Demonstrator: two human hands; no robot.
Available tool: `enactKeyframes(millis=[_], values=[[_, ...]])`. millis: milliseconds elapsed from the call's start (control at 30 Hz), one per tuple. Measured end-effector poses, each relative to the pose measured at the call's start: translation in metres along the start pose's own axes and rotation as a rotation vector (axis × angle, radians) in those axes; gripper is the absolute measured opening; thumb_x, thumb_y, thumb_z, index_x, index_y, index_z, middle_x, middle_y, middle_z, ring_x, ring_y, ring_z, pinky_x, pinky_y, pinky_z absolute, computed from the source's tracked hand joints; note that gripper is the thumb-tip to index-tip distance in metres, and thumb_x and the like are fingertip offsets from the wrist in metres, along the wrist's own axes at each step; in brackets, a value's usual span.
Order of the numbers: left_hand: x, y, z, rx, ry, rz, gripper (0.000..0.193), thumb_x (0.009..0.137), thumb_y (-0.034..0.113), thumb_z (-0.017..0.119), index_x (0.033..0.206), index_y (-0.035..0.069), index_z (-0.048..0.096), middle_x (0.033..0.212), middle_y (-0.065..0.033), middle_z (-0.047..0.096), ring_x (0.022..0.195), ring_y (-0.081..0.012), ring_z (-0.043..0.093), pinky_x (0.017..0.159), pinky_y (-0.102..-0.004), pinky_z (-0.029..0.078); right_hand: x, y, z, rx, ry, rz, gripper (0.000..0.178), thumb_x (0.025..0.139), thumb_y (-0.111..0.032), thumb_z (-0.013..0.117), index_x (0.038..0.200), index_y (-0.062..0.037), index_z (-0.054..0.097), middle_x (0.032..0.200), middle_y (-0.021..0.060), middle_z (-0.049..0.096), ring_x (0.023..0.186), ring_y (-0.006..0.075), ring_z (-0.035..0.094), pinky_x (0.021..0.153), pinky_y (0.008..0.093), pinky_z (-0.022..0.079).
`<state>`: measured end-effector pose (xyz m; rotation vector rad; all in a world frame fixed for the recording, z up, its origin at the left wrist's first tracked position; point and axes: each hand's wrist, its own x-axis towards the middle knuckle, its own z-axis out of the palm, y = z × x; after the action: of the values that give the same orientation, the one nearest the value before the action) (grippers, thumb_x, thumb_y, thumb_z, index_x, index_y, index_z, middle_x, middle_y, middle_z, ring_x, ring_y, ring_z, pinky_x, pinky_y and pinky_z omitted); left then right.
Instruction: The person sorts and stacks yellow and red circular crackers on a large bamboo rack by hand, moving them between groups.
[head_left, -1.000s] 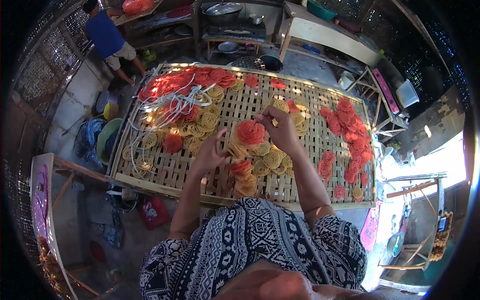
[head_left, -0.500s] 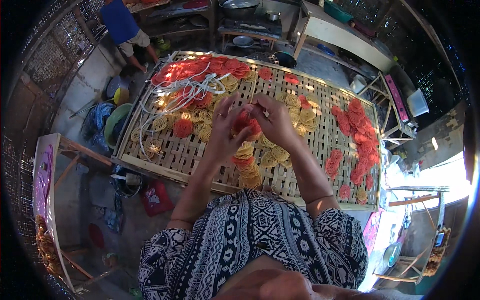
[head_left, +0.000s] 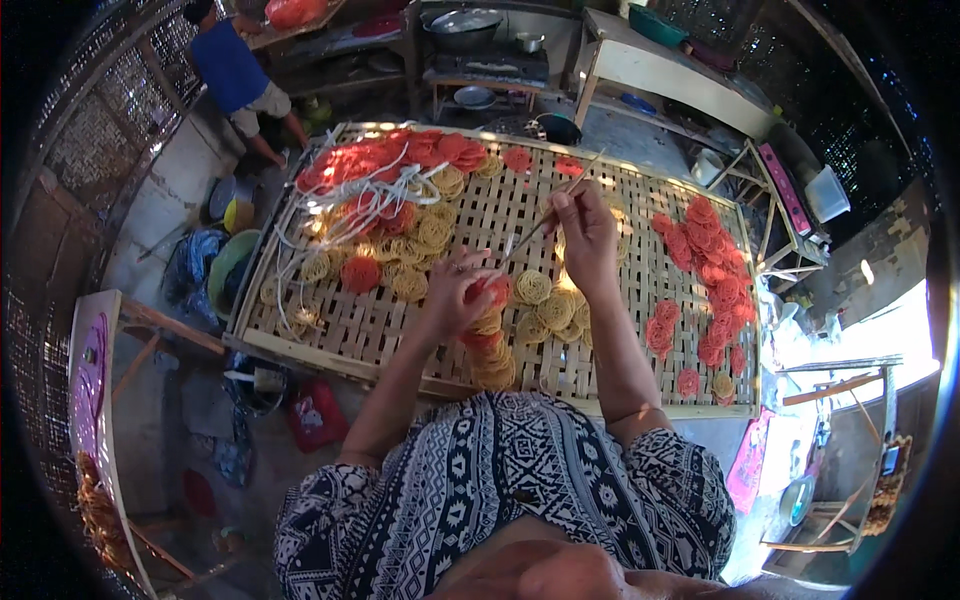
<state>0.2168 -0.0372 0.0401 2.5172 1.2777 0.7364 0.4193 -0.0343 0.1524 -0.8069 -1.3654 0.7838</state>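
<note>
My right hand is closed on a thin stick, which slants up to the right above the rack. Its lower end comes close to my left hand. The fingers of my left hand curl round a few red lacy discs, which look like noodle-like crackers. Below that hand a stacked row of yellow and red discs runs toward me; whether it is threaded together I cannot tell. Loose yellow discs lie under my right hand on the woven bamboo rack.
White strips lie tangled over a red heap at the far left of the rack. More red discs are piled at its right. A person in blue stands at the far left. A pan sits at the back.
My right hand has moved up and away from my left hand, and the stick now shows plainly in it. My left hand has dropped slightly with the red discs.
</note>
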Motion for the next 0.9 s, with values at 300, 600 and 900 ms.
enactKeyframes(millis=[300,600,900], values=[[0.016,0.0,-0.004,-0.476,0.152,0.154,0.034,0.086,0.007,0.063,0.119,0.003,0.055,0.117,-0.0158,0.06,0.105,-0.0288,0.06,0.091,-0.0377,0.046,-0.001,0.023,0.014,-0.049,-0.044,0.038,0.018,0.096,-0.015,0.055,0.09,0.0012,0.055,0.073,0.0052,0.058,0.067,0.0109,0.057,0.062,0.0256,0.046],[0.003,-0.036,0.057,-0.922,0.56,-0.116,0.029,0.1,0.027,0.041,0.093,0.001,0.054,0.081,-0.0081,0.059,0.079,-0.0181,0.058,0.072,-0.0332,0.046,-0.084,0.143,-0.051,-0.885,-0.363,-0.205,0.068,0.092,-0.038,0.057,0.143,-0.0016,0.03,0.146,0.0217,0.034,0.133,0.039,0.035,0.105,0.05,0.035],[-0.019,-0.038,0.081,-0.847,0.634,-0.453,0.036,0.101,0.035,0.034,0.088,0.004,0.046,0.076,-0.0077,0.048,0.07,-0.0186,0.046,0.068,-0.0366,0.043,-0.128,0.153,-0.058,-1.375,-0.751,-0.111,0.058,0.087,-0.051,0.051,0.132,-0.0147,0.052,0.144,0.0181,0.038,0.137,0.0377,0.027,0.11,0.0602,0.017]])
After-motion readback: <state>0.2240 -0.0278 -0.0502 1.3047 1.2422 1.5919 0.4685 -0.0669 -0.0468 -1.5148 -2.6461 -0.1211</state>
